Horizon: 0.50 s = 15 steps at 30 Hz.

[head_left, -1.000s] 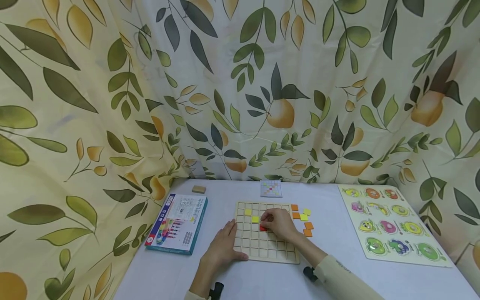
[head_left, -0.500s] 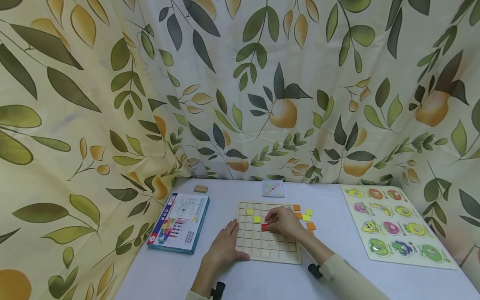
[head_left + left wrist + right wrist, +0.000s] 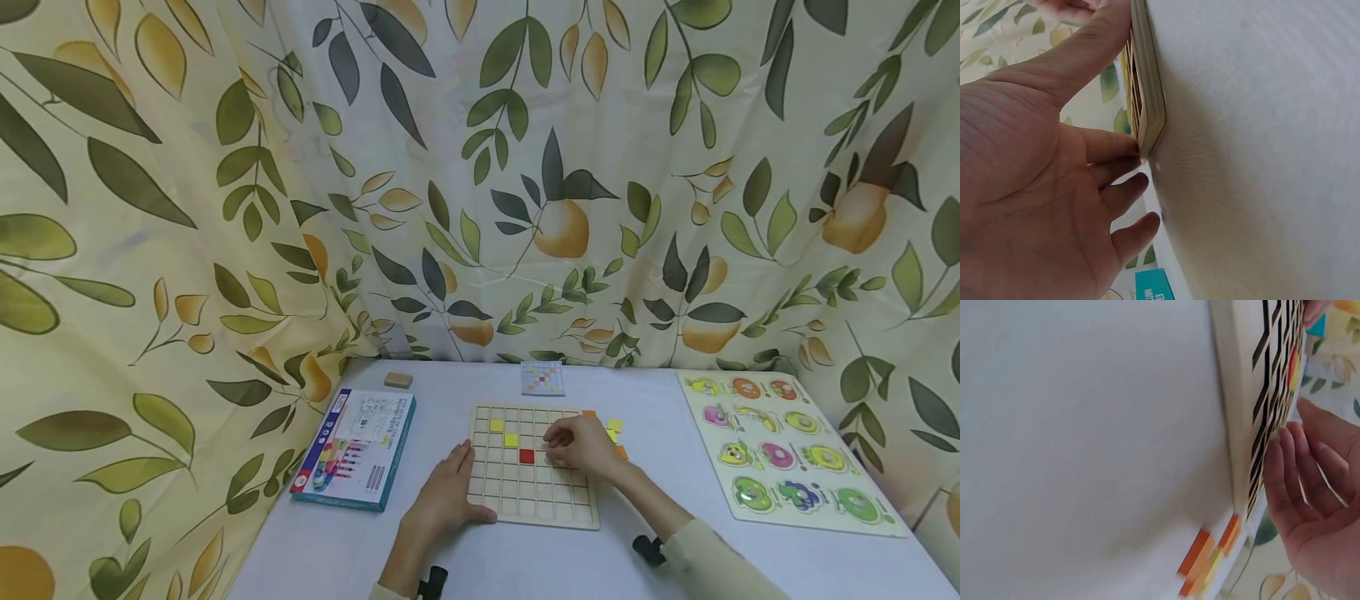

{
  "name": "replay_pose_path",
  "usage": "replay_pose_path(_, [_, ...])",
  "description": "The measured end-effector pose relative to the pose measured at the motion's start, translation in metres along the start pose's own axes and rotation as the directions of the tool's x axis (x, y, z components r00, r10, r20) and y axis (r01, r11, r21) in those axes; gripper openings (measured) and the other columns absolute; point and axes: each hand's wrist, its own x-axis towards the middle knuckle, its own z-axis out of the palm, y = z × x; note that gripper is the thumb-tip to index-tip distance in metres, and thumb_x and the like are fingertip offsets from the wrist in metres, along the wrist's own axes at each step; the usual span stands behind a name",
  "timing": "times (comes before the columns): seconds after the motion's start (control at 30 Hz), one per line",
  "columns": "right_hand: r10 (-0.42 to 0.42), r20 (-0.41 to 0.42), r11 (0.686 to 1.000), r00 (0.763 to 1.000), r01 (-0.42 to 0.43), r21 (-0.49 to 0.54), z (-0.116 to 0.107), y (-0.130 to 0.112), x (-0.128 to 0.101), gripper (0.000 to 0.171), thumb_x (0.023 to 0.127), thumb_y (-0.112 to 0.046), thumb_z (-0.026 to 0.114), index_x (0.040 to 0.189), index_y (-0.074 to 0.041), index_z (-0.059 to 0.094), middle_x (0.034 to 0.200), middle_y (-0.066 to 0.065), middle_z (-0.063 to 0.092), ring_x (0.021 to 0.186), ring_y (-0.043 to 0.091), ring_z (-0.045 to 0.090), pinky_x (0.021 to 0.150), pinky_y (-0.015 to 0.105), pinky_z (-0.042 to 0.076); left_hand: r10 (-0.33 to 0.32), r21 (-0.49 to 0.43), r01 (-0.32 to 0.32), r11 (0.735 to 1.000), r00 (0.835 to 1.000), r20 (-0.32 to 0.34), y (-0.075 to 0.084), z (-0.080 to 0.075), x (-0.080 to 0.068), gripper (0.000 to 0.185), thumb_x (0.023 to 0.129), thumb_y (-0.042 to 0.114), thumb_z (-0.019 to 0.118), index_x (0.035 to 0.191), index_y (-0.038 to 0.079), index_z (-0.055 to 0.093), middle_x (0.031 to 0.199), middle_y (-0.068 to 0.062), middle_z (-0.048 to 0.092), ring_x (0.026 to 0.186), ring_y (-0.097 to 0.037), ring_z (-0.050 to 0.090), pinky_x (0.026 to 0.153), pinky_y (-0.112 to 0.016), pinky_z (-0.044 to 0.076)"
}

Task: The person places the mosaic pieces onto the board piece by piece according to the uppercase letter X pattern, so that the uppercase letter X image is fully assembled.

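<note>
A wooden grid board point(image 3: 525, 508) lies on the white tabletop, with a red tile point(image 3: 527, 457) and two yellow tiles point(image 3: 512, 440) in its cells, stepping down diagonally. My left hand point(image 3: 442, 496) rests against the board's left side, its thumb at the near edge and its fingers stretched along the corner. Just right of the red tile, my right hand point(image 3: 583, 443) is over the board with loosely bent fingers. In the right wrist view nothing shows between the thumb and fingertips of that hand point(image 3: 1319, 475). Loose orange tiles point(image 3: 1196, 553) and yellow tiles point(image 3: 614, 425) lie beyond the board's right edge, partly hidden by the right hand.
A boxed set point(image 3: 356, 450) lies at the left, with a small wooden block point(image 3: 398, 380) behind it. A small card with a coloured grid pattern point(image 3: 542, 378) is behind the board. A fruit-picture board point(image 3: 787, 450) lies at the right. Patterned curtains point(image 3: 480, 208) enclose the table.
My right hand has drawn away from the red tile, moving right, and the tile now shows fully in its cell. My left hand has stayed at the board's left side.
</note>
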Motion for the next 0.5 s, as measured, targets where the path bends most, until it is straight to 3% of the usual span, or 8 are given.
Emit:
replay_pose_path(0.17, [0.037, -0.095, 0.997, 0.995, -0.043, -0.06, -0.017, 0.01, -0.007, 0.013, 0.08, -0.008, 0.079, 0.091, -0.011, 0.074, 0.081, -0.005, 0.069, 0.073, 0.007, 0.063, 0.068, 0.025, 0.053, 0.01, -0.001, -0.01, 1.0, 1.0, 0.005, 0.0, -0.002, -0.001, 0.122, 0.061, 0.06, 0.083, 0.154, 0.006, 0.026, 0.163, -0.007, 0.02, 0.149, -0.026, 0.018, 0.12, -0.046, 0.021])
replay_pose_path(0.3, [0.066, -0.153, 0.991, 0.986, -0.083, -0.109, -0.032, 0.02, -0.014, 0.014, 0.08, -0.008, 0.078, 0.094, -0.009, 0.074, 0.085, -0.002, 0.071, 0.08, 0.013, 0.065, 0.074, 0.034, 0.055, 0.01, -0.002, -0.01, 1.0, 1.0, 0.008, 0.001, -0.003, -0.001, 0.122, 0.062, 0.061, 0.082, 0.155, 0.006, 0.025, 0.163, -0.007, 0.019, 0.149, -0.026, 0.018, 0.12, -0.046, 0.021])
replay_pose_path(0.5, [0.138, -0.192, 0.974, 0.972, -0.169, -0.152, -0.049, 0.038, -0.021, 0.02, 0.08, -0.006, 0.077, 0.1, -0.008, 0.073, 0.095, 0.005, 0.071, 0.087, 0.021, 0.062, 0.077, 0.04, 0.053, 0.011, -0.01, -0.01, 1.0, 1.0, 0.013, 0.001, -0.003, -0.002, 0.121, 0.063, 0.059, 0.083, 0.154, 0.006, 0.026, 0.162, -0.007, 0.02, 0.149, -0.027, 0.018, 0.12, -0.046, 0.021])
